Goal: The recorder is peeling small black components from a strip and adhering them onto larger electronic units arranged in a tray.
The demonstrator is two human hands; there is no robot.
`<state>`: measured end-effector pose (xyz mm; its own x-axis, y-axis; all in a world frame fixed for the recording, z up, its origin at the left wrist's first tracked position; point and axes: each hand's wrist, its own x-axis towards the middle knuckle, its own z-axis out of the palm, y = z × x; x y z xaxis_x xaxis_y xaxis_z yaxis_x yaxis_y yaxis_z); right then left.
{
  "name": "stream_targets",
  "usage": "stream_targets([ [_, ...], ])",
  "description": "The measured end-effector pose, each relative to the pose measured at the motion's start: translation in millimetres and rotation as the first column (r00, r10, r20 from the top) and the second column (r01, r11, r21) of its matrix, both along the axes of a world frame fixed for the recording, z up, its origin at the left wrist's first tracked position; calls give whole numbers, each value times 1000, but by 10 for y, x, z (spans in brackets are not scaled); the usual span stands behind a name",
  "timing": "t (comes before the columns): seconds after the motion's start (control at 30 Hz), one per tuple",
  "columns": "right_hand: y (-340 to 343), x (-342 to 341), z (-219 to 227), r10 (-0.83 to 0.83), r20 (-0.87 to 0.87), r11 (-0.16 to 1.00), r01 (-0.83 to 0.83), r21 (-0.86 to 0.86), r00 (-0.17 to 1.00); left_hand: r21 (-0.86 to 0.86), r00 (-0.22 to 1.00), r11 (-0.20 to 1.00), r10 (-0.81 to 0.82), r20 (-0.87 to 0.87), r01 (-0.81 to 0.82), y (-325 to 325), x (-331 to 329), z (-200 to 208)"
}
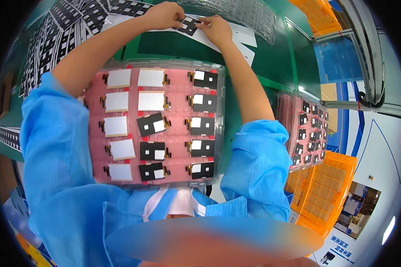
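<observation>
At the far side of the table, both my hands are at a black die-cut sticker with pale square windows, lying over a white backing sheet. My left hand pinches its left edge and my right hand pinches its right edge. Between my forearms is a pink tray in a clear plastic frame. It carries rows of small flat panels with short flex connectors. The left column shows white panels. Black-covered panels fill the right column, and the middle column has both kinds.
Sheets of black stickers overlap at the far left. Clear plastic trays lie at the far edge of the green table. To the right stand stacked pink trays with black-covered panels, beside an orange crate.
</observation>
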<state>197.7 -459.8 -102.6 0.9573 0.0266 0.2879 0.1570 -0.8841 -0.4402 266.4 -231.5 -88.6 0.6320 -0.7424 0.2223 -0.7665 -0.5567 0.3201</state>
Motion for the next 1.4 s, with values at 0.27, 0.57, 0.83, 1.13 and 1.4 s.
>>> stream_targets([
  [0.27, 105, -21, -55, -120, 145, 990, 129, -58, 982, -92, 985, 990, 93, -148, -108, -417, 292, -184],
  [0.57, -103, 170, -123, -35, -46, 981, 43, 191, 998, -136, 982, 985, 83, -171, -107, -505, 297, -279],
  [0.83, -260, -310, 574, 55, -90, 653, 33, 757, 994, -392, 989, 920, 37, 140, 21, -347, 113, -416],
  [1.13, -68, -1457, 1448, 386, -52, 676, -245, 695, 921, -275, 979, 961, -88, -183, 35, 158, -620, 1077],
  [1.4, 648, -1966, 1843, 592, -289, 741, -366, 563, 752, -190, 961, 970, -191, -202, 153, 1053, -2221, 1161],
])
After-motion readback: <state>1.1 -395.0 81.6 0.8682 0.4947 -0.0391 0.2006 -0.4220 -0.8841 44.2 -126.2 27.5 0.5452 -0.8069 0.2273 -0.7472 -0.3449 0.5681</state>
